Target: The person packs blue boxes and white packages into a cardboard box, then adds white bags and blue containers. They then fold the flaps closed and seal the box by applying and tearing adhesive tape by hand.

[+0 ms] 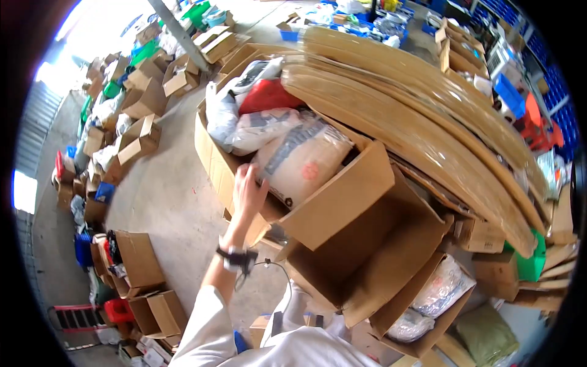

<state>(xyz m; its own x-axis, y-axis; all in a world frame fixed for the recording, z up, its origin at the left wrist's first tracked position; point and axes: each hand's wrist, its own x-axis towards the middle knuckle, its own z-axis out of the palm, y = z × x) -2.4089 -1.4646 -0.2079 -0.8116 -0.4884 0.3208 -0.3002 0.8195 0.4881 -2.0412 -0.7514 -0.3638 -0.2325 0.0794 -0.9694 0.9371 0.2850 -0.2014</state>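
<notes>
My left hand (249, 191), with a dark watch (236, 259) on the wrist, reaches over the near side of a large cardboard box (211, 156). Its fingers are slightly bent, with the thumb apart from them, right at the edge of a clear plastic package (306, 160) with a red print. White plastic bags (221, 116) and a red bag (269, 96) lie beside that package in the box. My right hand is out of view. Nearer to me, an open cardboard box (373, 244) stands tilted against the large box.
Long wrapped cardboard bundles (422, 128) lie along the right of the large box. A smaller box (391, 318) with plastic packages (445, 286) stands at lower right. Several cartons (143, 137) line the left side, across a concrete floor (165, 202). A post (180, 33) rises behind.
</notes>
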